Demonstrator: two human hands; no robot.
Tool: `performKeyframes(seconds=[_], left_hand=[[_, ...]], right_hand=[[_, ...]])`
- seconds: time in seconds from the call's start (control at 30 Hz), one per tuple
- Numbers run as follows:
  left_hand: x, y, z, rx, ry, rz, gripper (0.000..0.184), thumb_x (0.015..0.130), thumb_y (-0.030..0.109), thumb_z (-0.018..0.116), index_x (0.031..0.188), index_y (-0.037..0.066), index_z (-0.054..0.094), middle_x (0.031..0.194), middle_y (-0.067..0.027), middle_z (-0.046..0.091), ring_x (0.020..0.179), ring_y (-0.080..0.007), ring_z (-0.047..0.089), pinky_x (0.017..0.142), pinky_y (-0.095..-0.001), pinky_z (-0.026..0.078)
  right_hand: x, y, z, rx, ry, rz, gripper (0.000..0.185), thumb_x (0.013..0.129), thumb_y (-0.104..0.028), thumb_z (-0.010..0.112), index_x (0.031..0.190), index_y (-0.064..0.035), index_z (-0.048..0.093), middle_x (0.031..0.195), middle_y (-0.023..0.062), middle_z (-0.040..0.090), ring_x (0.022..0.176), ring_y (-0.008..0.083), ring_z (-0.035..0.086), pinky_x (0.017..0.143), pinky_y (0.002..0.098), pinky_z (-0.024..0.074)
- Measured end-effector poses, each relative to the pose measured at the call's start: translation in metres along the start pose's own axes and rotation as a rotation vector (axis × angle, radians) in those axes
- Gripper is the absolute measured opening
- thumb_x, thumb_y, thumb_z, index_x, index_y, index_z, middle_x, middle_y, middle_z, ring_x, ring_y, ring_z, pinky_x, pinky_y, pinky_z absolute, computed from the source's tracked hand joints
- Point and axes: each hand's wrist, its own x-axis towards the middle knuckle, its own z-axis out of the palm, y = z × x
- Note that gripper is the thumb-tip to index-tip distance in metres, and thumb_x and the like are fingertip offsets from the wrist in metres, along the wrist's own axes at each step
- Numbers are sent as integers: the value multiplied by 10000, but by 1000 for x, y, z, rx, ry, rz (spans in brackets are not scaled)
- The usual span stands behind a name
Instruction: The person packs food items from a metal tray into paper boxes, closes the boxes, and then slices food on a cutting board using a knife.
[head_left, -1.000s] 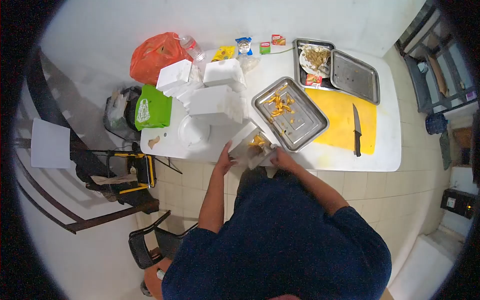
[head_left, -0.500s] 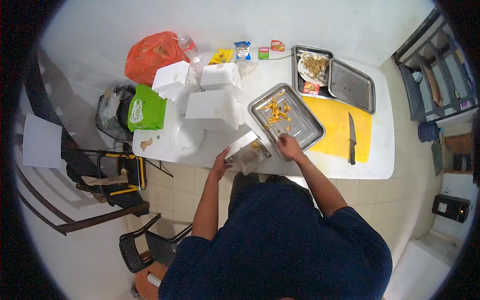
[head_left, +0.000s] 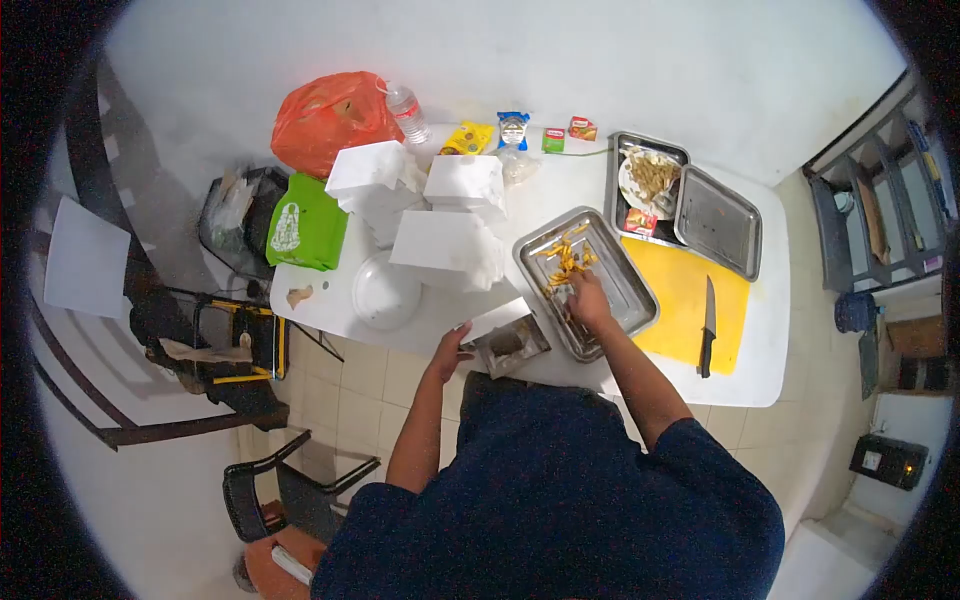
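Note:
My left hand (head_left: 452, 352) is closed on the left edge of an open white box (head_left: 490, 322) at the table's front edge. The inside of the box looks dark, and its contents are hard to make out. My right hand (head_left: 588, 300) is inside a metal tray (head_left: 636, 290), its fingers drawn together at a small heap of yellow fries (head_left: 566, 258). The fingertips are partly hidden among the fries. More fries lie scattered in the tray's far left part.
White boxes (head_left: 445, 240) stand left of the tray, near a white plate (head_left: 386, 290). To the right, a knife (head_left: 709, 325) lies on a yellow cutting board (head_left: 670, 310). Behind are another tray (head_left: 722, 225), a plate of food (head_left: 650, 180), a bottle (head_left: 407, 112) and bags.
My right hand has moved from the tray's near edge farther into it, to the fries. My left hand stays at the box. The whole view has shifted slightly.

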Motion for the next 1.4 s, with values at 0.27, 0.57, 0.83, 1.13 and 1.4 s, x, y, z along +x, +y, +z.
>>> performKeyframes(seconds=[0.27,0.57,0.83,1.13,1.4], left_hand=[[9,-9,-2,6,12,23,702,832,625,596,1295,100,537,1146,-48,596,967,-197,566,783,-355,486],[-1,10,5,39,8,3,696,864,599,571,1351,105,505,1172,-49,588,980,-202,565,793,-364,491],[3,17,5,46,4,-51,743,851,615,569,1374,93,485,1259,-92,563,1106,-243,539,845,-390,489],[7,13,-1,57,-28,-36,737,856,604,566,1365,77,488,1288,-103,546,1145,-248,523,868,-405,487],[16,6,-4,64,-26,-38,693,867,585,563,1342,84,509,1245,-90,568,1100,-230,542,854,-397,492]], right_hand=[[37,-3,13,-180,-194,29,335,750,-88,621,1077,-93,692,1163,173,570,1090,375,552,937,446,478],[35,34,49,-169,-163,-1,237,784,-141,640,1005,-85,702,1082,186,591,1029,368,589,869,450,502],[37,19,30,-48,-139,-1,170,802,-162,658,932,-56,686,1007,183,606,953,367,607,813,439,512],[35,17,34,-103,-2,-66,253,820,-159,635,1064,-105,670,1087,165,578,1036,359,568,831,449,509],[44,20,28,-106,-95,-24,200,827,-169,640,1005,-89,683,1056,172,586,949,370,617,796,460,525]])
